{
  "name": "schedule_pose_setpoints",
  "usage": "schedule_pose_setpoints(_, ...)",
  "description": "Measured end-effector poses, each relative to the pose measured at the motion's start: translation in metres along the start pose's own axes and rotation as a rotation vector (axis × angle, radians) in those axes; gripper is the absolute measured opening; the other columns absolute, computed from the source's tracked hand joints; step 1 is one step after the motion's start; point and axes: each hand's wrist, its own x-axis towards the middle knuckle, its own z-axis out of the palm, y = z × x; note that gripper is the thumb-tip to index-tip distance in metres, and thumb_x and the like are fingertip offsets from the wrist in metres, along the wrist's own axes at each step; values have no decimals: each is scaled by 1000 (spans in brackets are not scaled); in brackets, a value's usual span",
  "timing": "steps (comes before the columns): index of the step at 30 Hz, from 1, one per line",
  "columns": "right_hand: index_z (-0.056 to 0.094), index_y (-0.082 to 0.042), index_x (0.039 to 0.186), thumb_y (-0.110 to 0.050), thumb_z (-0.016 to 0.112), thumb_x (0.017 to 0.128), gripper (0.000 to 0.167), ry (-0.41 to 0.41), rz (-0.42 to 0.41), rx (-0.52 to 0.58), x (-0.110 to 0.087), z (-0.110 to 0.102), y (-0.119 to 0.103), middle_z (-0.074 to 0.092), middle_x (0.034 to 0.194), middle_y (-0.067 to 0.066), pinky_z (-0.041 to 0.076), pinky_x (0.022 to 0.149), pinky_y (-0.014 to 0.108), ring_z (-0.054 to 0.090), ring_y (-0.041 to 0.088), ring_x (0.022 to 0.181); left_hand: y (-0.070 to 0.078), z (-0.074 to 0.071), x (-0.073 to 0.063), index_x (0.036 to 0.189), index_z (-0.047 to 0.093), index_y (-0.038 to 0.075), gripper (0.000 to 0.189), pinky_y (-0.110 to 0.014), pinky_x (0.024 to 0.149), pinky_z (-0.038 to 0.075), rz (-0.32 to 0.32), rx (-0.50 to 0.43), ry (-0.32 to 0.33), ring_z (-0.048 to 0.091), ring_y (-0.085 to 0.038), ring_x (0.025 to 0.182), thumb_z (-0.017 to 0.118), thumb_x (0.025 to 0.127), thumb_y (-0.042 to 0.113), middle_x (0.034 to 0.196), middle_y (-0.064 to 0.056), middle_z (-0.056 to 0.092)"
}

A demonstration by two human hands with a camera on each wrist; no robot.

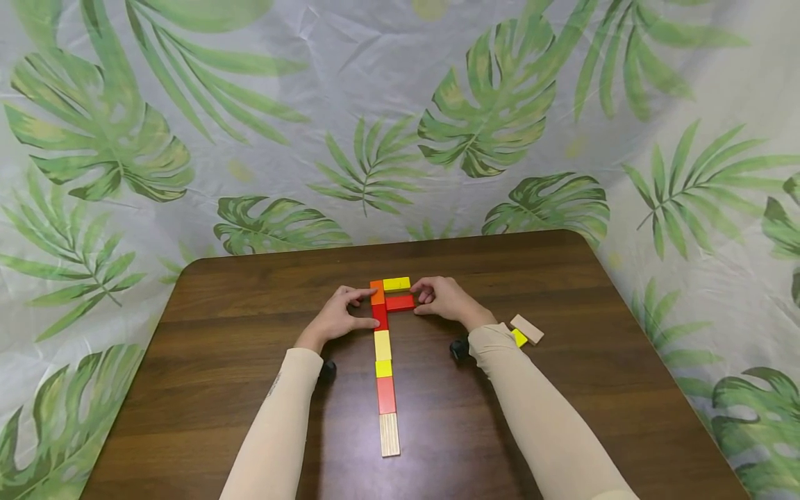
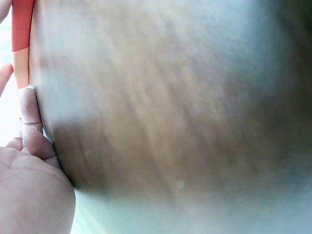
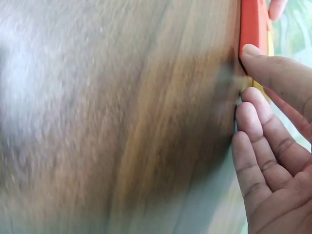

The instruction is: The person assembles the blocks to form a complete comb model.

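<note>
A column of wooden blocks runs down the table, with an orange block (image 1: 378,294) at its far end and a red block (image 1: 380,316) touching it. My left hand (image 1: 335,318) lies to the left, its index fingertip on the orange block and its thumb tip on the red one. Two blocks branch off to the right: a yellow block (image 1: 396,284) and, nearer, a second red block (image 1: 400,303). At their right ends is my right hand (image 1: 445,300), thumb tip against the red block (image 3: 251,29) and index fingertip by the yellow one.
Below them the column continues with a cream block (image 1: 382,345), a small yellow block (image 1: 384,369), a light red block (image 1: 386,396) and a striped wood block (image 1: 389,435). A plain wood block (image 1: 528,328) and another yellow block (image 1: 519,338) lie beside the right forearm. Leaf-print cloth (image 1: 369,167) hangs behind the table.
</note>
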Motion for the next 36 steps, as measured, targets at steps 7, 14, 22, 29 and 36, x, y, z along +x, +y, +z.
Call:
schedule_pose_setpoints(7, 75, -6, 128, -16, 88, 91, 41, -48, -11, -54, -6, -15, 3, 72, 104, 8, 59, 96, 36, 66, 18, 94, 2, 0, -1, 154, 62, 23, 73, -54, 114, 48, 13, -11, -1, 55, -34, 127, 92, 88, 32, 140, -15, 54)
schedule_pose_setpoints(14, 75, -4, 128, -15, 88, 91, 41, -124, -25, -100, -17, -39, 7, 75, 111, 11, 59, 99, 41, 69, 22, 101, 1, 0, -1, 153, 63, 23, 73, -53, 114, 49, 9, -15, 4, 55, -34, 128, 92, 87, 31, 141, -15, 54)
schedule_pose_setpoints(22, 74, -3, 129, -17, 89, 90, 44, -158, -26, -153, -31, -60, 16, 75, 117, 16, 59, 102, 45, 71, 28, 109, -2, 1, 0, 155, 61, 23, 73, -52, 114, 48, 5, -5, -1, 54, -33, 127, 91, 88, 32, 142, -14, 53)
schedule_pose_setpoints(29, 73, -1, 131, -15, 88, 91, 44, -187, -6, -189, -48, -78, 22, 73, 124, 20, 57, 105, 50, 70, 35, 116, -2, 1, 0, 154, 61, 22, 73, -52, 114, 48, 9, -10, 1, 54, -33, 127, 92, 88, 31, 141, -14, 53)
schedule_pose_setpoints(36, 72, -1, 130, -12, 87, 91, 43, -216, 39, -198, -67, -93, 28, 72, 127, 21, 56, 107, 52, 68, 36, 118, -1, 1, 0, 154, 62, 21, 73, -53, 114, 48, 14, -24, -1, 54, -34, 128, 92, 88, 30, 141, -15, 53)
